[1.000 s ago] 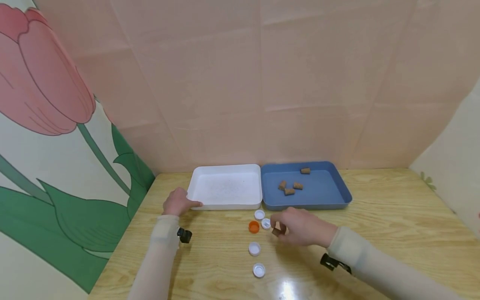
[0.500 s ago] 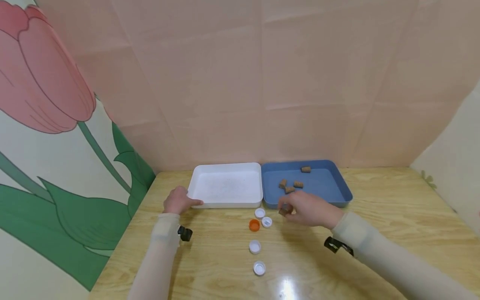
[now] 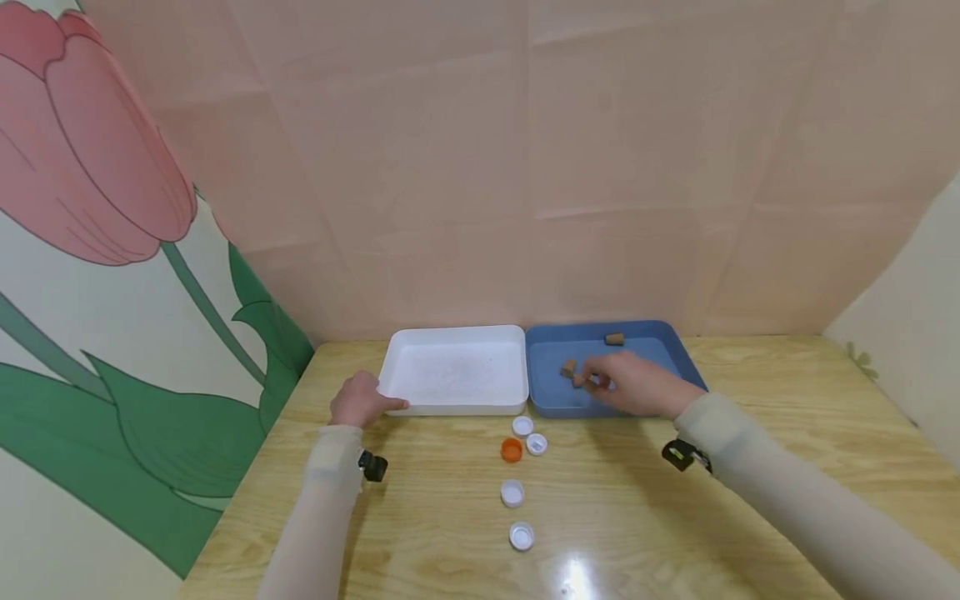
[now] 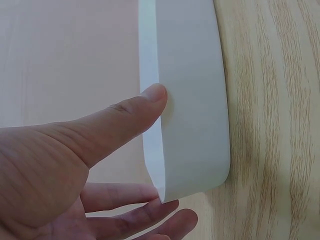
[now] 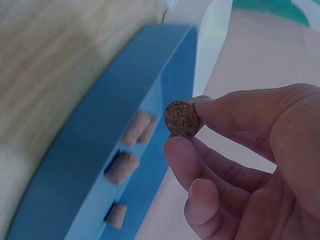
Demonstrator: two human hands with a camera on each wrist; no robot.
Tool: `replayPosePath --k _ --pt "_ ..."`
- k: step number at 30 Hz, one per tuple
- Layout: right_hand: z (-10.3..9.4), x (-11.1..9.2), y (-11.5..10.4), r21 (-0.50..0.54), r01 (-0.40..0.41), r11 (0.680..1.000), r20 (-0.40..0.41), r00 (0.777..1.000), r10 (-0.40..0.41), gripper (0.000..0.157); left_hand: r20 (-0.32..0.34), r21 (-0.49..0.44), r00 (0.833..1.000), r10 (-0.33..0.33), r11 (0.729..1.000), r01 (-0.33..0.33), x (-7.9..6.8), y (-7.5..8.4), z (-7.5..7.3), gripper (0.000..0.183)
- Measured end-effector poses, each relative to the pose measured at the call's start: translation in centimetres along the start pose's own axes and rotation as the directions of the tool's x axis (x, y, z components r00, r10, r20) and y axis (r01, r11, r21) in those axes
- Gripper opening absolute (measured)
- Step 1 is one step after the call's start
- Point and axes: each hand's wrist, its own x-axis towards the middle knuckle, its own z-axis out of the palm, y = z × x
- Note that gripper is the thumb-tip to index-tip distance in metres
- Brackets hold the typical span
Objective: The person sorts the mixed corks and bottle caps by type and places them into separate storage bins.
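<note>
Between thumb and fingers my right hand (image 3: 633, 385) pinches a cork stopper (image 5: 181, 119), held over the blue tray (image 3: 547, 400). Below it in the right wrist view are several more corks (image 5: 122, 167) in that tray, blurred. One cork (image 3: 614, 339) lies near the tray's back wall; my right hand hides part of the group. At the front left corner of the white tray (image 3: 453, 367), my left hand (image 3: 362, 402) holds the edge. Its thumb (image 4: 150, 97) lies across the front rim, and the other fingers are at the side wall.
On the wooden table (image 3: 442, 517), in front of the trays, lie an orange bottle cap (image 3: 512, 450) and several white caps (image 3: 513, 493). The two trays stand side by side against a pink cloth backdrop (image 3: 420, 167). A painted tulip wall (image 3: 112, 142) is on the left.
My right hand has moved from beside the caps, forward and to the right, over the blue tray with the cork. My left hand has kept its place on the white tray.
</note>
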Motion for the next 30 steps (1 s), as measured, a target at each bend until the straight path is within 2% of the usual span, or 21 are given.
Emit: replayPosePath --k 5,10,13,24,30 --pt "-1.1 0.3 1.6 -0.016 -0.092 0.996 0.013 0.996 0.092 0.012 -0.006 0.005 1.0 0.01 1.0 -0.01 0.0 0.0 0.0 0.047" --pt "-1.7 0.8 3.2 -0.078 -0.197 0.977 0.02 0.98 0.199 0.022 -0.006 0.0 1.0 0.005 1.0 -0.005 0.0 0.0 0.0 0.047" --pt "-1.8 1.2 4.3 -0.098 -0.218 0.971 0.012 0.975 0.22 0.023 -0.001 -0.004 1.0 0.0 1.0 0.0 -0.1 0.0 0.0 0.047" --pt "-1.7 2.5 7.7 -0.119 -0.212 0.97 -0.042 0.977 0.208 0.017 -0.005 -0.009 1.0 -0.01 1.0 0.01 -0.1 -0.2 0.1 0.047" --pt "-1.7 3.1 9.5 -0.131 -0.235 0.963 -0.014 0.972 0.236 0.014 -0.009 -0.01 1.0 -0.002 1.0 0.002 0.1 -0.2 0.1 0.048"
